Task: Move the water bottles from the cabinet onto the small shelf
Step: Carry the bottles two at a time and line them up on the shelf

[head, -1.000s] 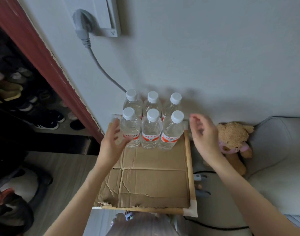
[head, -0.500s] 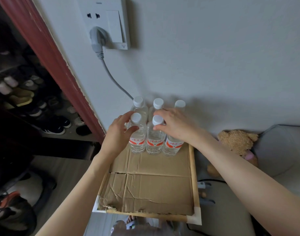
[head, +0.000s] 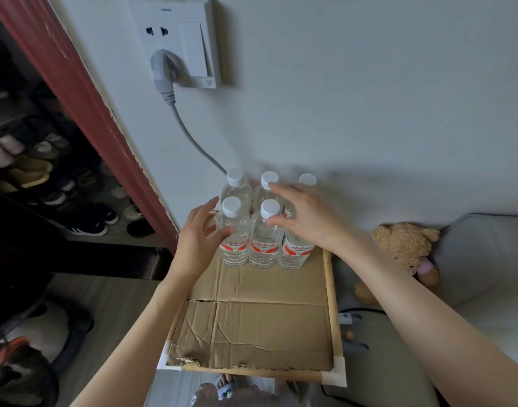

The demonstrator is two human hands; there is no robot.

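Note:
Several clear water bottles with white caps and red labels stand in two rows at the back of a small shelf (head: 329, 292) lined with cardboard. The front left bottle (head: 235, 233) and the front middle bottle (head: 265, 235) are in full view. My left hand (head: 199, 236) is spread open beside the front left bottle, its thumb against the bottle's side. My right hand (head: 306, 214) hovers open over the right-hand bottles and covers the cap of the front right bottle (head: 296, 251), fingertips near the middle caps.
A wall socket (head: 175, 39) with a grey plug and cable (head: 193, 139) is above the bottles. A red door frame (head: 84, 92) and a shoe rack (head: 46, 183) lie to the left. A teddy bear (head: 404, 245) and a grey cushion (head: 487, 259) sit to the right.
Both hands rested on the front bottle caps half a second ago; now they have loosened and opened, the left drawn to the bottle's side, the right lifted slightly. The camera has tilted upward.

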